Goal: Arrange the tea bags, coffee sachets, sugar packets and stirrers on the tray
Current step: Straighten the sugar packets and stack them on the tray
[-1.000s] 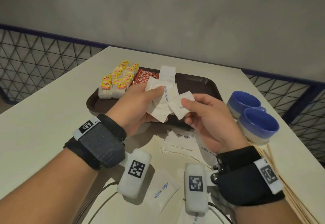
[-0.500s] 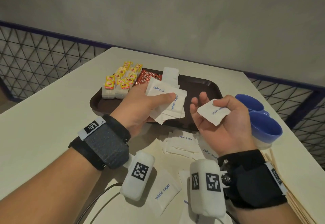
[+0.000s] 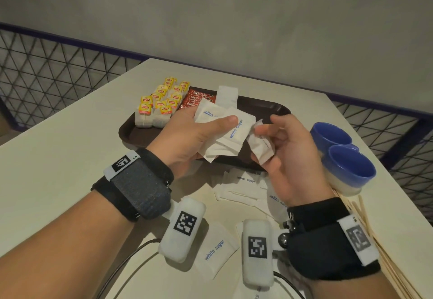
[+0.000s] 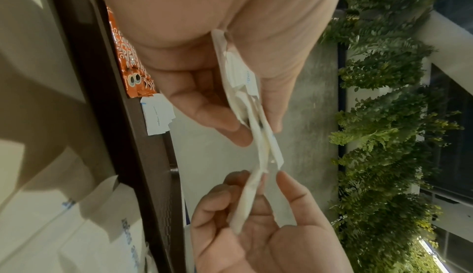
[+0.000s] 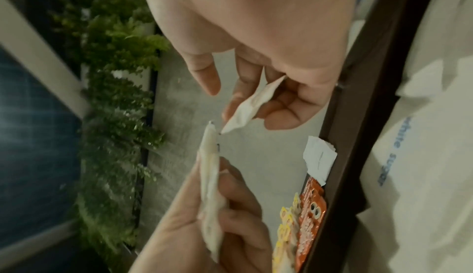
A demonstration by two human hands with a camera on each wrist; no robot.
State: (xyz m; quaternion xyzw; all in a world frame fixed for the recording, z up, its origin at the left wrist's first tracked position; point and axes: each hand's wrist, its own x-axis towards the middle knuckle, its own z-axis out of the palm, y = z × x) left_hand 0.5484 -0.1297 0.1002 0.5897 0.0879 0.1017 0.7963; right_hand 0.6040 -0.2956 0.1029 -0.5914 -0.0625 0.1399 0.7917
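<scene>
Since half a second ago the right hand (image 3: pixel 288 155) has turned inward and drawn close to the left, so its single sugar packet (image 3: pixel 261 149) now nearly meets the fanned packets at the centre of the frame. That packet is pinched between the right thumb and the fingers (image 5: pixel 286 113), and its free corner points at the left hand's bundle.

The left hand (image 3: pixel 189 137) is clamped on a stack of sugar packets (image 3: pixel 225 134), thumb across the top one, fingers curled underneath; the left wrist view shows the stack (image 4: pixel 253 115) edge-on between thumb and fingers.

Both hands hover over the near rim of the brown tray (image 3: pixel 131 134). On the tray, toward the upper left of the frame, sit rows of yellow-tagged tea bags (image 3: pixel 161 106), then red coffee sachets (image 3: pixel 194 100) just right of them, then a small pile of white sugar packets (image 3: pixel 226 94) beside those.

Below the hands, loose sugar packets (image 3: pixel 241 186) lie scattered on the pale worktop (image 3: pixel 58 153), one more (image 3: pixel 214 251) near the bottom centre. At the right edge stand two blue cups (image 3: pixel 346 165), with wooden stirrers (image 3: pixel 386 263) lying below them.
</scene>
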